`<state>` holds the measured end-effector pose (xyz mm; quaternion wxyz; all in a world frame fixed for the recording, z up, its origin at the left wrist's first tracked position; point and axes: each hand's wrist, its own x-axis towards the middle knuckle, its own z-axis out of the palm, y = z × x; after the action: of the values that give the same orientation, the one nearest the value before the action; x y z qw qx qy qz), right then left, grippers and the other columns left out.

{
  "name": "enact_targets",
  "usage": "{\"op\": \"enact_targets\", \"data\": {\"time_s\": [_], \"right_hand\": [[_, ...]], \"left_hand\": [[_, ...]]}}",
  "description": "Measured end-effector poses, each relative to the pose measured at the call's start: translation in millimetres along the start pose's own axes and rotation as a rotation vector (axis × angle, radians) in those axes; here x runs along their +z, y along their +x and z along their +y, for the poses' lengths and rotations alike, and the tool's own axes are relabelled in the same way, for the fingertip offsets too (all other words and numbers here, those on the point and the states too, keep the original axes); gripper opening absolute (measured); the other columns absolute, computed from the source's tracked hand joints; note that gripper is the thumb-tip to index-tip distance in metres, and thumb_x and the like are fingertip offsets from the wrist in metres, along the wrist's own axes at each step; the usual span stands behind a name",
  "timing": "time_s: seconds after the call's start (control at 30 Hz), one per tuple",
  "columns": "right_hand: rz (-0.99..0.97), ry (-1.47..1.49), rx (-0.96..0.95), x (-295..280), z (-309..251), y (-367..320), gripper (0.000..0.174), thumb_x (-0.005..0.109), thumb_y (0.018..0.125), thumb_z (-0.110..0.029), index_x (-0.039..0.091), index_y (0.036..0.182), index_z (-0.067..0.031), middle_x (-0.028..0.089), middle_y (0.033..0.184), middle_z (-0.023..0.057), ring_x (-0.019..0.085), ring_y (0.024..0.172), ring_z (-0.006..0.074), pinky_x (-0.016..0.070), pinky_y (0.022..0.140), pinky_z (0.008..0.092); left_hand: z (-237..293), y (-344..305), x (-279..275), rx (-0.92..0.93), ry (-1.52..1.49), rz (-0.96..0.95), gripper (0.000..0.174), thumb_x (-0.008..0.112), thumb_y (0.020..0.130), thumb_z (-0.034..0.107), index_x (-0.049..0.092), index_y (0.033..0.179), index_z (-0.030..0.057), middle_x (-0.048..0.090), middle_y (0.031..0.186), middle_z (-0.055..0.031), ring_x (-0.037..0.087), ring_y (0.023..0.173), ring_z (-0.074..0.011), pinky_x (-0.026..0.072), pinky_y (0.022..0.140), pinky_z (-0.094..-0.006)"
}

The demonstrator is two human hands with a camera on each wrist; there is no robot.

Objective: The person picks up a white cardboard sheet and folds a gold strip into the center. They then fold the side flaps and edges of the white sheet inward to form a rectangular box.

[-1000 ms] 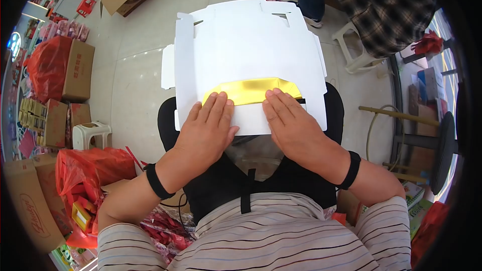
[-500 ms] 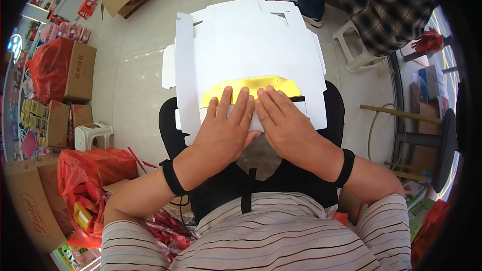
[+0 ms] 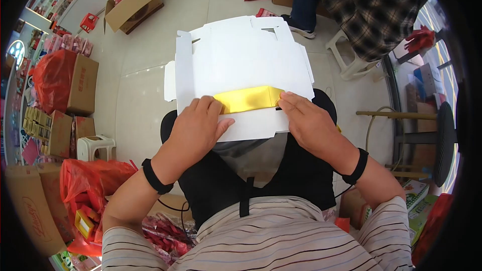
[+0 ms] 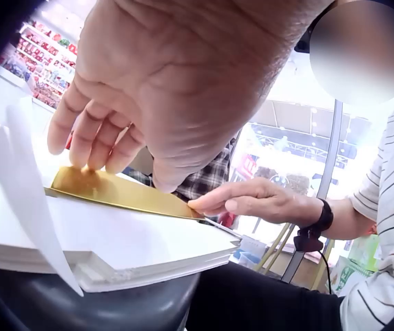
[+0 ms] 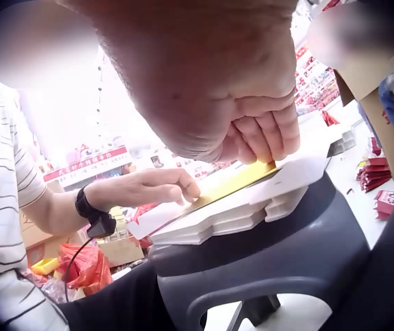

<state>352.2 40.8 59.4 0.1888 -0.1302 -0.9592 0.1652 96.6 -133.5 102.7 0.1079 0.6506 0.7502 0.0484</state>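
A stack of white die-cut card sheets (image 3: 236,60) lies on a dark grey stool (image 5: 266,255) between the person's knees. Across the near part of the top sheet runs a shiny yellow strip (image 3: 248,100). The left hand (image 3: 197,126) has its bent fingertips on the strip's left end, thumb apart on the white card. At the strip's right end, the fingertips of the right hand (image 3: 314,125) touch its corner. In the left wrist view the left hand (image 4: 162,89) arches over the yellow strip (image 4: 125,193), palm clear of it. Neither hand visibly pinches anything.
An open carton (image 3: 134,6) stands on the floor at the upper left. A white stool (image 3: 96,146) and a red plastic bag (image 3: 95,178) are at the left. Another person in a plaid shirt (image 3: 371,10) sits on a white stool (image 3: 351,62) at the upper right.
The hands have moved apart from the middle of the yellow strip to its two ends. The white sheets appear slightly lower and turned in the head view.
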Motion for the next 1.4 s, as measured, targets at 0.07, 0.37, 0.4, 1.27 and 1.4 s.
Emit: {"op": "enact_targets", "data": {"time_s": [0.07,0.37,0.4,1.27,1.4], "right_hand": [[0.046,0.041,0.008,-8.5,2.8,2.5,0.045,0.064,0.088,0.007,0.067,0.133,0.0042,0.07,0.137,0.0215,0.067,0.129,0.0379,0.0565,0.11,0.0451],[0.035,-0.131,0.124,-32.7,72.4,3.0,0.072,0.063,0.083,0.011,0.056,0.152,-0.0071,0.059,0.153,0.0208,0.058,0.14,0.0389,0.0475,0.12,0.047],[0.051,-0.176,0.091,-33.3,79.1,4.6,0.074,0.065,0.082,0.011,0.055,0.153,-0.0084,0.057,0.155,0.02,0.057,0.142,0.0388,0.0466,0.121,0.0474],[-0.112,-0.012,-0.189,2.2,-28.6,19.5,0.057,0.083,0.07,-0.001,0.067,0.125,0.0013,0.064,0.116,0.0132,0.063,0.11,0.0318,0.054,0.095,0.0418],[-0.082,0.014,-0.204,0.2,-32.7,23.6,0.042,0.08,0.077,-0.002,0.067,0.117,-0.0002,0.065,0.11,0.0114,0.063,0.107,0.0296,0.0549,0.09,0.0397]], "left_hand": [[2.4,14.6,2.7,0.085,0.098,0.185,0.054,0.081,0.094,0.026,0.06,0.137,0.0002,0.064,0.131,-0.0181,0.063,0.121,-0.0348,0.051,0.105,-0.0437],[-4.7,36.9,-0.5,0.197,-0.01,0.221,0.028,0.074,0.091,0.002,0.067,0.118,0.0083,0.066,0.096,-0.0095,0.066,0.101,-0.0321,0.05,0.093,-0.0427],[-9.5,35.6,-6.7,0.218,-0.035,0.279,0.027,0.073,0.091,-0.001,0.067,0.115,0.0086,0.066,0.094,-0.0093,0.066,0.099,-0.0324,0.0498,0.093,-0.0425],[-28.4,-20.8,-16.8,0.055,0.127,-0.031,0.033,0.076,0.091,0.016,0.068,0.121,0.0031,0.07,0.111,-0.0155,0.068,0.106,-0.0344,0.0538,0.103,-0.0468],[6.4,-50.4,-7.8,0.244,-0.095,0.171,0.051,0.085,0.084,0.018,0.066,0.129,0.003,0.068,0.131,-0.0193,0.066,0.122,-0.0398,0.055,0.103,-0.0472]]}}
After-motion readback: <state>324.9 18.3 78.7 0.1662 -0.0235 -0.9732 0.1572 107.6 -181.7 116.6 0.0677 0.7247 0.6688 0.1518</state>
